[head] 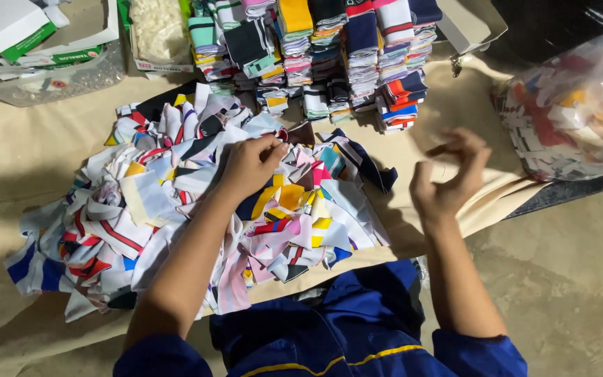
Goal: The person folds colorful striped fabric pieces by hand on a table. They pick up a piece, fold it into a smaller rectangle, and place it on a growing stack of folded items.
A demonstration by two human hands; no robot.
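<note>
left hand (249, 167) fingers pinched on fabric scrap pile (176, 209); right hand (448, 178) fingers half-curled, empty.

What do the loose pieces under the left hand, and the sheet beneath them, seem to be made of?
The loose pieces look like knitted fabric, matte and limp; they fold and crumple, many with woven stripes. The beige sheet looks like plain cloth or canvas, dull and creased, though coated paper cannot be ruled out.
</note>
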